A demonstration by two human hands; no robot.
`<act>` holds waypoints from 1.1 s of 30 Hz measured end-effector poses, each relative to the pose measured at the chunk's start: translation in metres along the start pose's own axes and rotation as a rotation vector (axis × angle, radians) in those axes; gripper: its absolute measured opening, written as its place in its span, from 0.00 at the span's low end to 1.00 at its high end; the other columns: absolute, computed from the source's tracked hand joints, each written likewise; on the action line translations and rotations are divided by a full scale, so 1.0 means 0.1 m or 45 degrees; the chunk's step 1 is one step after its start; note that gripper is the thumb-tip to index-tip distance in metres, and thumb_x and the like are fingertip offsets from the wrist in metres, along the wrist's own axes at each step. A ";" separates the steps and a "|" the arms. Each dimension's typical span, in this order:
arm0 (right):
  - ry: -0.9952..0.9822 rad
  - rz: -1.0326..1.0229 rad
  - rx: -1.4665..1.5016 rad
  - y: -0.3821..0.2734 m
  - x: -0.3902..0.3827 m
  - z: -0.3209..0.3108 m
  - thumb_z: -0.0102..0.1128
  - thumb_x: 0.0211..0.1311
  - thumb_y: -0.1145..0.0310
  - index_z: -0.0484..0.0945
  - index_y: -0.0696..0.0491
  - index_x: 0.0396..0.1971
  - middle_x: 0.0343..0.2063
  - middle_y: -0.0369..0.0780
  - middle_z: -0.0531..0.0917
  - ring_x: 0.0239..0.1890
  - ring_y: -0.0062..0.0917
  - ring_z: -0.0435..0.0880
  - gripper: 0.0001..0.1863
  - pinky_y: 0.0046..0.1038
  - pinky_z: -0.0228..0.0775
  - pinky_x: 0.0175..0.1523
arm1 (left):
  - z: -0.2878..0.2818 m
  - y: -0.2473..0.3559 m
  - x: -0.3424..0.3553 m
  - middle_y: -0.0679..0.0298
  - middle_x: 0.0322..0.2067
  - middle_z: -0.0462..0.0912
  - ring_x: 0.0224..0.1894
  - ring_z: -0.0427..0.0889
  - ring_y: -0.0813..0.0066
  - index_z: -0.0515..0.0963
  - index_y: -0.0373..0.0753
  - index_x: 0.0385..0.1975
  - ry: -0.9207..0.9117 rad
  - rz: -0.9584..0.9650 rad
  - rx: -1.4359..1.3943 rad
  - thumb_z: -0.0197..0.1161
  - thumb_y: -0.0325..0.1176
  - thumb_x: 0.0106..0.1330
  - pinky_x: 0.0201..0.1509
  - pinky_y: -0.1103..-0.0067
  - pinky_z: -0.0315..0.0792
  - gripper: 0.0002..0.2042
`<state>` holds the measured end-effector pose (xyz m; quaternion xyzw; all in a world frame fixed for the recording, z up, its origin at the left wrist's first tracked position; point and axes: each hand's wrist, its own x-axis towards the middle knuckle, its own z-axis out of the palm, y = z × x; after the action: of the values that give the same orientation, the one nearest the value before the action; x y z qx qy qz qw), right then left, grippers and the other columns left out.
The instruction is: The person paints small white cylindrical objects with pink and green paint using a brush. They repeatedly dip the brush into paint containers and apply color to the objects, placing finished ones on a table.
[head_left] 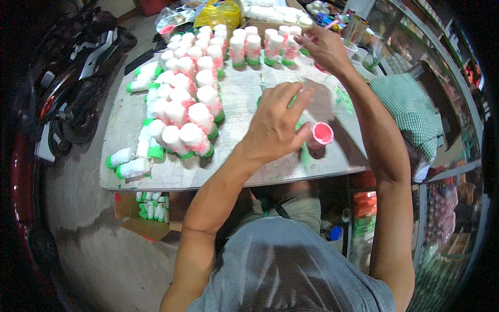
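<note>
At the far side of the table, my right hand (326,48) has its fingers closed at the end of a short row, around a white candle-like cylinder mostly hidden by the hand. Beside it stand similar white cylinders (274,46) with green bases and pink paint. My left hand (278,119) is over the middle of the table, fingers curled. Bits of green show by its fingers, but what it holds is hidden. Just right of its thumb is a small cup of pink paint (323,134). A thin brush (263,81) shows beyond the left hand.
Several rows of pink-splashed cylinders (182,96) fill the table's left half. Plain white ones with green ends (133,168) lie at the left edge. A yellow plastic bag (218,14) is at the back, a checkered cloth (408,112) at the right. Below is an open carton (140,227).
</note>
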<state>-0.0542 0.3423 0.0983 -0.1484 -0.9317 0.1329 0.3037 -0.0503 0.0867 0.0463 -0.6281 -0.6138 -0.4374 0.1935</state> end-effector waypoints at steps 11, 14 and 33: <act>-0.210 -0.123 0.282 -0.95 -0.74 -0.67 0.71 0.61 0.54 0.81 0.61 0.50 0.45 0.48 0.87 0.51 0.33 0.84 0.27 0.33 0.72 0.60 | -2.05 -0.11 -0.65 0.50 0.50 0.83 0.53 0.84 0.52 0.78 0.34 0.49 0.215 -0.401 0.572 0.69 0.21 0.49 0.58 0.67 0.77 0.23; -0.240 -0.265 0.273 -1.06 -0.92 -0.69 0.73 0.58 0.59 0.82 0.61 0.48 0.43 0.46 0.87 0.50 0.33 0.84 0.24 0.34 0.71 0.60 | -2.89 -0.60 -1.22 0.52 0.50 0.83 0.51 0.84 0.55 0.79 0.36 0.49 -0.099 -0.662 0.823 0.66 0.19 0.49 0.58 0.68 0.76 0.23; -0.252 -0.263 0.805 -1.52 -1.71 -0.76 0.81 0.45 0.64 0.80 0.61 0.51 0.48 0.47 0.86 0.54 0.38 0.82 0.32 0.39 0.68 0.64 | -2.44 0.07 -1.24 0.50 0.51 0.82 0.49 0.84 0.58 0.68 0.30 0.66 0.381 -1.017 -0.640 0.67 0.39 0.68 0.52 0.67 0.80 0.30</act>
<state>0.0944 0.1530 0.1187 0.0616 -0.8794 0.3974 0.2548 -0.1033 -0.1797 0.0833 -0.3014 -0.6476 -0.6972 -0.0606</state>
